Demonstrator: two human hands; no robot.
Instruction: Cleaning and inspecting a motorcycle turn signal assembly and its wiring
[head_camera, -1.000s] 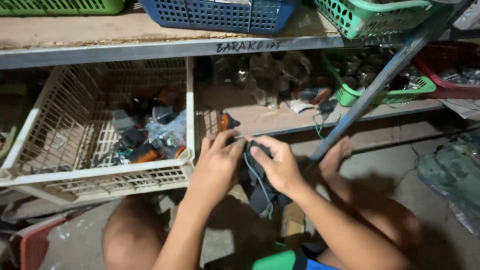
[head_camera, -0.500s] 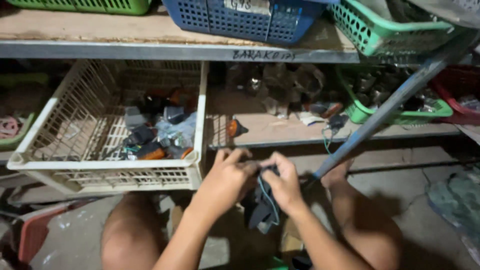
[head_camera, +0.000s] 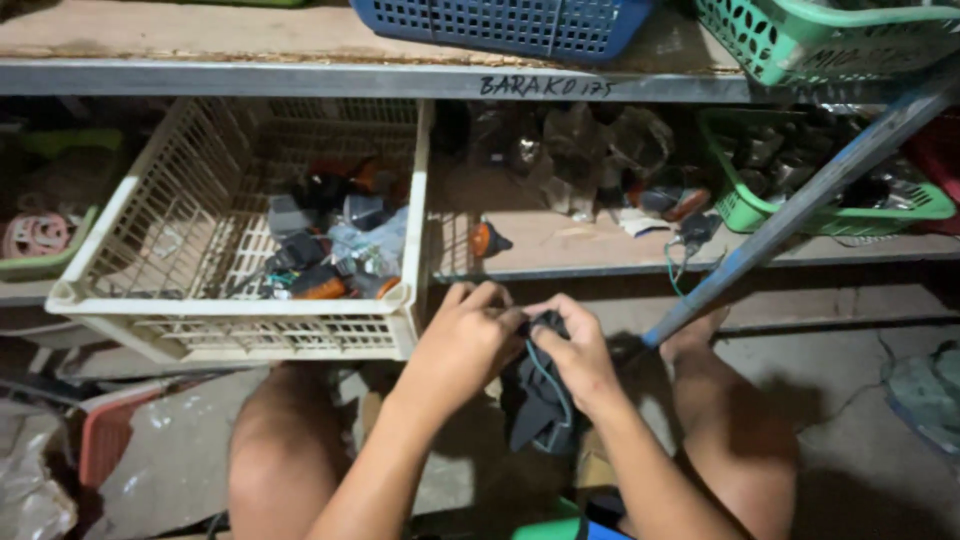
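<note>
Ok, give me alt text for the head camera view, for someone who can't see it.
Two bare hands, left hand and right hand, together grip a small dark part with a green wire above the person's knees. Behind them, a cream plastic basket of small dark and orange parts juts from a cluttered shelf, under blue and green baskets.

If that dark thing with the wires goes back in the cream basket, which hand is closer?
Probably the left hand. It sits right below the front rim of the cream basket, while the right hand is farther from it. Both hands hold the dark part with the green wire.
</note>
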